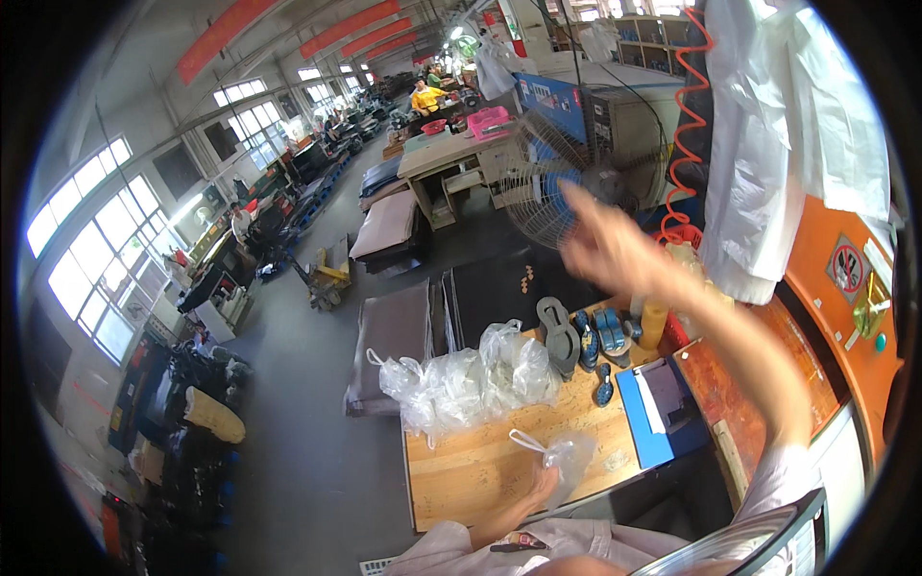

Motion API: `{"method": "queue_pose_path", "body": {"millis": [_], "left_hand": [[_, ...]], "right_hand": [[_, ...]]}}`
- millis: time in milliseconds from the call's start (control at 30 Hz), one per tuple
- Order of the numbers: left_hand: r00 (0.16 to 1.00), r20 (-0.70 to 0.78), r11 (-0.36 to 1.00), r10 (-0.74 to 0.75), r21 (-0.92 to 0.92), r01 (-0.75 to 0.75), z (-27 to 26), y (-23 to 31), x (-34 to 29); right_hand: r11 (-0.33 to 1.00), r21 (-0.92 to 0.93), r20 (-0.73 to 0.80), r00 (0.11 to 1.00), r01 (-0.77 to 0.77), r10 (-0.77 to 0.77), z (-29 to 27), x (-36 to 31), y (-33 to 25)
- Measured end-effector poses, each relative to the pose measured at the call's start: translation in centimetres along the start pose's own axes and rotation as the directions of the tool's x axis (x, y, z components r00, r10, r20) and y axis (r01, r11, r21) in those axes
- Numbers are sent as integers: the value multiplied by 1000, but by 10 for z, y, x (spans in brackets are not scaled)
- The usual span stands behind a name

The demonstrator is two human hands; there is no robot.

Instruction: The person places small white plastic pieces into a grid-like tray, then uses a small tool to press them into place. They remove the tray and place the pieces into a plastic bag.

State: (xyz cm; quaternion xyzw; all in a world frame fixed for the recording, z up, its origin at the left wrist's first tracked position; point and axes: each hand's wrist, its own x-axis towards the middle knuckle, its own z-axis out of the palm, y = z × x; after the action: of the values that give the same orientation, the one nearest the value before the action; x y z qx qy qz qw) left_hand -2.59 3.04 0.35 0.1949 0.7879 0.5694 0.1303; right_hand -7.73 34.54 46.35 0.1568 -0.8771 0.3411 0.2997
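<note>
My left hand [545,483] is closed on a small clear plastic bag [570,459] above the front of the wooden table [451,480]. One white loop handle of the bag sticks out to the left. My right arm is stretched far forward, and my right hand [605,240] is raised before a wire-caged fan [538,192]. Its fingers are slightly blurred but look stretched out and apart, with nothing seen between them. Whether they touch the fan's cage, I cannot tell. Several filled clear plastic bags [471,384] lie bunched along the table's far left edge.
Grey shoe soles [557,336] and blue-black pieces [603,384] lie right of the bags. A blue clipboard [639,413] sits at the table's right. An orange bottle [653,326] stands behind. A red coiled hose [680,125] hangs beside white plastic sheets [754,144].
</note>
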Motion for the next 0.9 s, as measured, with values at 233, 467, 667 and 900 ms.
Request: {"method": "queue_pose_path", "body": {"millis": [233, 467, 667, 900], "left_hand": [[979, -108, 982, -172, 61, 179, -15, -15, 9], [958, -75, 937, -278, 198, 287, -24, 1, 4], [994, 31, 940, -107, 329, 91, -32, 14, 3], [982, 5, 929, -187, 325, 175, -20, -26, 0]], "right_hand": [[869, -482, -168, 962, 111, -216, -100, 202, -92], [926, -372, 237, 958, -65, 162, 80, -58, -24], [793, 80, 399, 748, -604, 530, 152, -237, -10], [551, 100, 474, 527, -828, 706, 168, -324, -25]]}}
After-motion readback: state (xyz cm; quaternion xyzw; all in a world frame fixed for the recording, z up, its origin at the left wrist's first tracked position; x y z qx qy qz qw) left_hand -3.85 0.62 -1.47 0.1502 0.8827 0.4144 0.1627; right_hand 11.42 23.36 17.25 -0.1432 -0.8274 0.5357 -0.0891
